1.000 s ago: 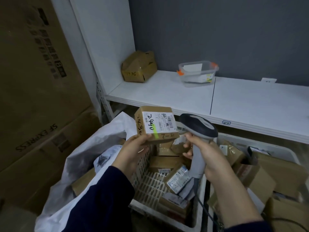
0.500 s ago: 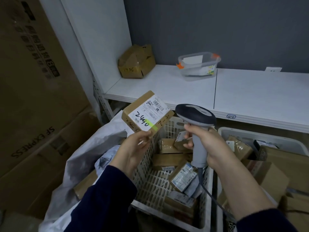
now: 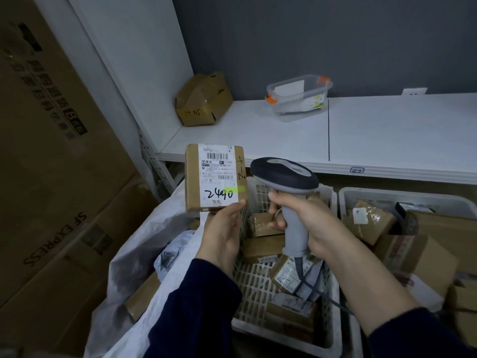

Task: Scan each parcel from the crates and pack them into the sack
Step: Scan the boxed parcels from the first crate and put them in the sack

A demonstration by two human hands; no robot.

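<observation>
left hand (image 3: 224,232) pinches the parcel (image 3: 215,177) by its near edge above the sack (image 3: 144,244), right hand (image 3: 307,218) wrapped round the scanner (image 3: 285,177), so i'd tilt that label barcode toward the scanner's nose and hold steady.

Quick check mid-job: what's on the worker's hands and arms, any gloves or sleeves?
No gloves: the left hand and the right hand are bare, with no ring or watch showing. Both arms wear dark navy long sleeves. The left sleeve reaches the wrist; the right sleeve sits far up, leaving the forearm uncovered.
</observation>
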